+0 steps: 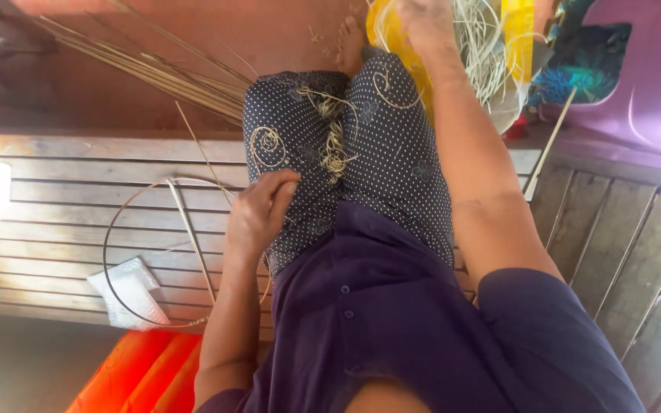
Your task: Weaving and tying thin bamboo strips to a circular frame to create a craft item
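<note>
My left hand [260,216] rests on my left thigh with the fingers closed, pinching the rim of a thin cane hoop [116,222] that hangs out over the wooden bench. A straight thin strip [193,245] crosses the hoop. My right hand [424,21] reaches far forward past my knee into a bundle of pale cane strips [480,46] in a yellow bag [516,30]. The top edge of the view cuts off its fingers, so its grip is hidden. Loose curls of strip [334,145] lie on my dotted dark skirt.
A slatted wooden bench [63,199] is under me. On it lies a white packet [128,287]. Long cane sticks [154,73] lie on the red-brown floor. A purple plastic chair [636,84] stands at the right, an orange cloth [139,375] at the lower left.
</note>
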